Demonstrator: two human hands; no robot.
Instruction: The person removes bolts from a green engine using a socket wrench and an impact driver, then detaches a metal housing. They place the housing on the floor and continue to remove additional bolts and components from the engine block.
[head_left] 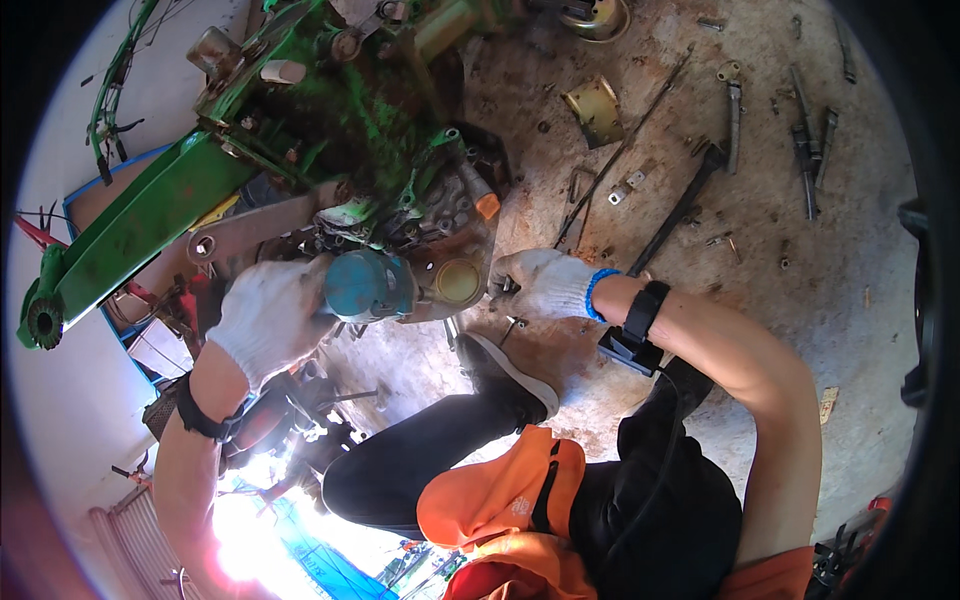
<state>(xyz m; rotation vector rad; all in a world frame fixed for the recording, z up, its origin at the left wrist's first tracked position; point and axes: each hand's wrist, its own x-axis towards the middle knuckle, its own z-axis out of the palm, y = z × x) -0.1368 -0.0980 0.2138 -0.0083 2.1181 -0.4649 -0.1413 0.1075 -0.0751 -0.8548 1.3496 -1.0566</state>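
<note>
My left hand (270, 318), in a white knit glove, grips the side of a teal rounded metal part (362, 286); its fingertips are partly hidden. Beside the teal part is a round gold-coloured cap (457, 282). Both sit at the lower end of a greasy green machine (385, 130). My right hand (545, 284), gloved in white with a blue cuff, is just right of the cap. Its fingers are curled together around something small and dark that I cannot make out. An orange-tipped part (486, 205) sticks out of the machine above.
A long green beam (140, 240) reaches left from the machine. On the stained floor lie a long dark bar (675, 215), a thin rod (640, 125), a bent metal plate (594, 112), bolts and several wrench-like tools (806, 160). My shoe (505, 375) is below the cap. Bright glare fills the lower left.
</note>
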